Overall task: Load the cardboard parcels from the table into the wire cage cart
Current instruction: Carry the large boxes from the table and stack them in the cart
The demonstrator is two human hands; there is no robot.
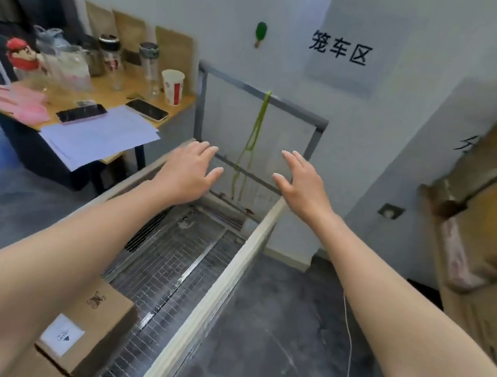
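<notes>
Your left hand (186, 172) and right hand (300, 186) hover palm down over the far end of the grey wire cage cart (228, 269), fingers straight and slightly spread, holding nothing. A brown cardboard parcel with a white square label (91, 323) lies in the cart's near left corner, partly under your left forearm. More brown cardboard parcels (493, 225), blurred, are stacked at the right. At the far left, a wooden table (118, 101) carries white papers (99, 140) and a red-and-white paper cup (172, 86).

Both bare arms reach forward, left grip (190, 170) and right grip (301, 185) palm-down, fingers relaxed, holding nothing.
</notes>
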